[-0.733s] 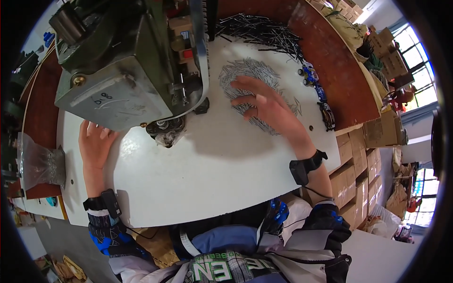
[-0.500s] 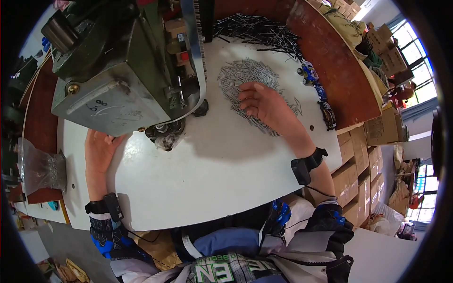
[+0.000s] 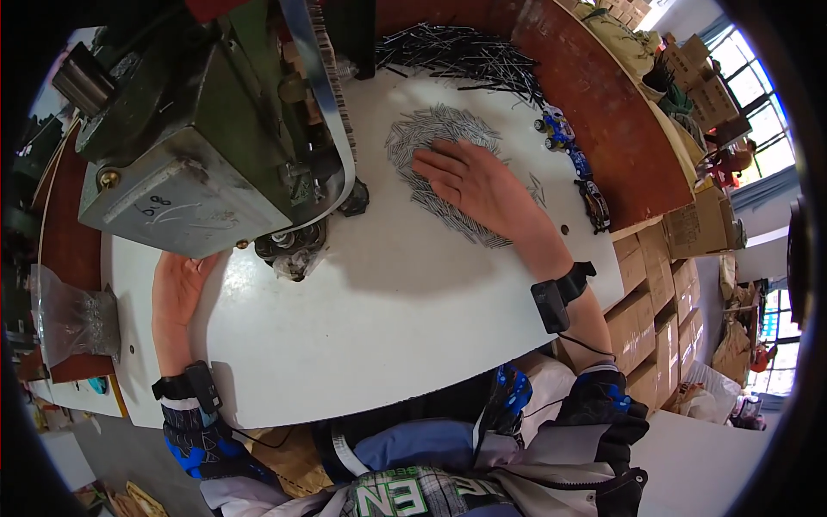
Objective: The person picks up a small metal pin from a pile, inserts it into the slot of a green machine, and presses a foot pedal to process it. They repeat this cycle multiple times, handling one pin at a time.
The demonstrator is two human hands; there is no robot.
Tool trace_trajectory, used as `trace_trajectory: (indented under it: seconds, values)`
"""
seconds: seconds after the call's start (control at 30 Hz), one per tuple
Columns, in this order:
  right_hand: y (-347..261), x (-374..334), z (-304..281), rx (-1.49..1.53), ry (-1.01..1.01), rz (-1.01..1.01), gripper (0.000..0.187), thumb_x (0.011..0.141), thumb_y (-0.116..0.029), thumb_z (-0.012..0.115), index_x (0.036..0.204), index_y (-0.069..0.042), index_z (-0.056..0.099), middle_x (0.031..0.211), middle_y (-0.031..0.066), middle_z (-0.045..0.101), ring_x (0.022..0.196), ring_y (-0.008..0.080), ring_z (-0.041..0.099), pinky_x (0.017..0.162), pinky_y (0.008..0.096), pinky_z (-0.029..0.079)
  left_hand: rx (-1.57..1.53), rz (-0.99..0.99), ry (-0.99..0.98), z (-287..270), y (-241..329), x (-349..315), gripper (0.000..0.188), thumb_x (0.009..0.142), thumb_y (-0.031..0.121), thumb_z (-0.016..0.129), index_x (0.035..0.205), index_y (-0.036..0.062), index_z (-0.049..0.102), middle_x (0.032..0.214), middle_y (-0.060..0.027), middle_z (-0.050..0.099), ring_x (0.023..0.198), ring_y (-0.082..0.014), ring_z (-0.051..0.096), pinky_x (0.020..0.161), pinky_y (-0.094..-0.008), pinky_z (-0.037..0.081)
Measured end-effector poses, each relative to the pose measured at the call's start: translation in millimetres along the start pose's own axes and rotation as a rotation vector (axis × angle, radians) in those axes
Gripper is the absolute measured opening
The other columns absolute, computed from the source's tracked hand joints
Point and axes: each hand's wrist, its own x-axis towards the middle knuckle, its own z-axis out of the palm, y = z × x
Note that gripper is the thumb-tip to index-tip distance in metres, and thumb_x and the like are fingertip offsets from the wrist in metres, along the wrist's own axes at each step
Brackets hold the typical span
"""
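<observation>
A pile of short silvery metal pins [image 3: 413,131] is spread over the white tabletop [image 3: 362,345]. My right hand [image 3: 478,189] lies over that pile, its fingers stretched out and slightly apart. No pin shows as held, though the underside of the hand is hidden. To the left stands a green machine [image 3: 207,129] with a pale metal front cover and a curved metal guard. My left hand [image 3: 177,289] reaches behind the lower part of that cover, which hides most of its fingers. Whatever the left fingers touch cannot be seen. A dark rotary fixture [image 3: 293,246] sits low beside the machine.
Long thin black rods [image 3: 465,60] lie heaped at the back. Blue and black toy vehicles [image 3: 560,131] line the reddish-brown side board [image 3: 603,112] at right. A clear plastic bag [image 3: 73,323] stands at the left edge. Cardboard boxes [image 3: 633,327] are stacked beyond the table's right side.
My right hand has moved slightly left over the pins, and its curled fingers have straightened. The whole view has shifted a little. My left hand remains by the machine, its fingers now more hidden.
</observation>
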Motion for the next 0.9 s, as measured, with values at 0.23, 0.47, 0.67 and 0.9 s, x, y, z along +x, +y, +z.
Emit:
trace_trajectory:
  seconds: [0.23, 0.47, 0.67, 0.9]
  values:
    - [-13, -6, 2, -0.129, -0.122, 0.132, 0.050, 0.099, -0.023, 0.046, 0.136, 0.008, 0.035, 0.133, 0.0258, 0.047, 0.125, 0.0287, 0.049, 0.108, 0.0333, 0.041, 0.023, 0.002, -0.027, -15, -1, 5, 0.040, 0.102, 0.023, 0.038, 0.135, 0.0001, 0.041, 0.133, -0.0119, 0.053, 0.116, -0.0224, 0.056, 0.104, -0.0389, 0.046]
    - [14, -10, 17, -0.269, -0.278, 0.223, 0.044, 0.098, -0.022, 0.048, 0.131, 0.006, 0.042, 0.119, 0.0199, 0.058, 0.114, 0.0258, 0.058, 0.099, 0.0324, 0.047, 0.021, -0.011, 0.041, -14, 0, 4, 0.032, 0.101, 0.017, 0.040, 0.127, 0.0003, 0.047, 0.122, -0.0103, 0.060, 0.105, -0.0194, 0.062, 0.100, -0.0366, 0.049]
    - [35, -23, 41, -0.242, -0.415, 0.426, 0.039, 0.098, -0.021, 0.050, 0.128, 0.004, 0.046, 0.113, 0.0147, 0.062, 0.109, 0.0232, 0.061, 0.093, 0.0310, 0.050, 0.011, -0.032, -0.024, -17, -9, 11, 0.034, 0.100, 0.017, 0.043, 0.129, -0.0007, 0.046, 0.125, -0.0098, 0.058, 0.107, -0.0184, 0.060, 0.101, -0.0361, 0.048]
    - [47, -19, 42, -0.273, -0.369, 0.484, 0.030, 0.098, -0.018, 0.052, 0.121, 0.002, 0.050, 0.111, 0.0135, 0.063, 0.104, 0.0220, 0.063, 0.091, 0.0309, 0.051, -0.001, 0.021, -0.153, -57, -7, 9, 0.033, 0.101, 0.015, 0.042, 0.129, 0.0001, 0.047, 0.122, -0.0091, 0.059, 0.107, -0.0185, 0.061, 0.101, -0.0364, 0.049]
